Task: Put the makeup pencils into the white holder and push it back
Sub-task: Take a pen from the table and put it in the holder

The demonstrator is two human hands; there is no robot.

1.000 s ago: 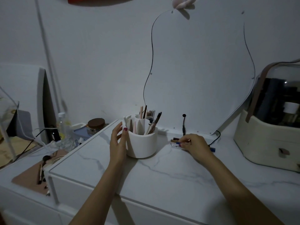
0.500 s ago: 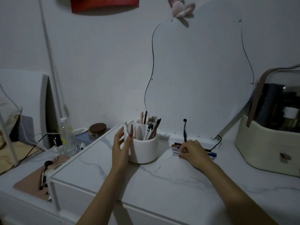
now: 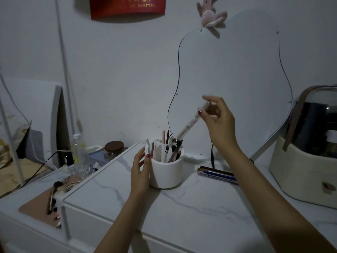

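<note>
A round white holder (image 3: 166,172) stands on the marble top, with several pencils and brushes sticking up from its compartments. My left hand (image 3: 140,170) is wrapped against the holder's left side. My right hand (image 3: 217,117) is raised above and right of the holder, pinching a pale makeup pencil (image 3: 189,124) that slants down with its lower tip over the holder's back rim. Several more makeup pencils (image 3: 217,174) lie in a row on the top, just right of the holder.
A cream cosmetics case (image 3: 302,172) with a clear dome stands at the right. A wavy-edged mirror (image 3: 237,84) leans on the wall behind, with a black cable plug (image 3: 212,157) below it. Jars, a bottle and cables crowd the lower shelf at left.
My right hand has lifted off the row of pencils on the top, taking one pencil up and left over the holder. My left hand stays on the holder's side.
</note>
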